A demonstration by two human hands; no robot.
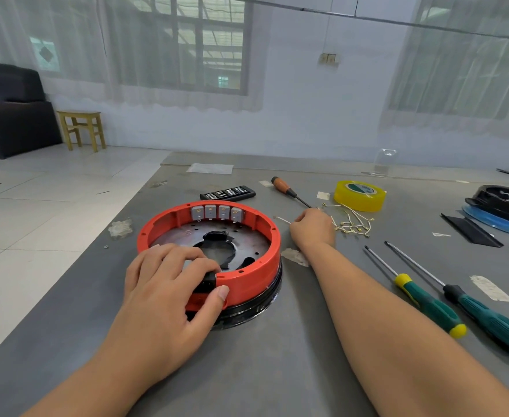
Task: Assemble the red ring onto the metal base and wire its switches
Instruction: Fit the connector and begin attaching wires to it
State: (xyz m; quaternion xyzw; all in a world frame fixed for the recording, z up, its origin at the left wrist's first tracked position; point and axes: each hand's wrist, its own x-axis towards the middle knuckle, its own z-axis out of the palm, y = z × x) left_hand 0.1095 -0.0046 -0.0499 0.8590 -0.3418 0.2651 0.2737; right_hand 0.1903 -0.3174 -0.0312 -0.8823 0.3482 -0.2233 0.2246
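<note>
Head view, looking down at a grey surface [277, 371]: the red ring [265, 236] sits on the metal base [187, 233] near the middle of the scene, with four grey switches [217, 212] lined up inside its far wall at about 12 o'clock. The left hand [163, 290] steadies the assembly at its 7 o'clock edge, fingers curled over the rim and thumb pressed against the outer wall beside a black fitting. The right hand [313, 228] reaches to 3 o'clock of the ring, its fingers pinched on a short white wire [281, 219] at the edge of a loose pile of wires [352, 224] with small metal ends.

Judging by the layout, the ring appears seated and the work has moved on to wiring; no wire can be seen on the switches yet. The next move likely calls for carrying the picked wire across to the switch row and pushing its end onto a tab, a small target that needs a firm hold on the ring.

A roll of yellow tape [360, 195] and a wooden-handled screwdriver [289, 191] lie beyond the pile; two green-handled screwdrivers [427, 302] lie at 4 o'clock.
</note>
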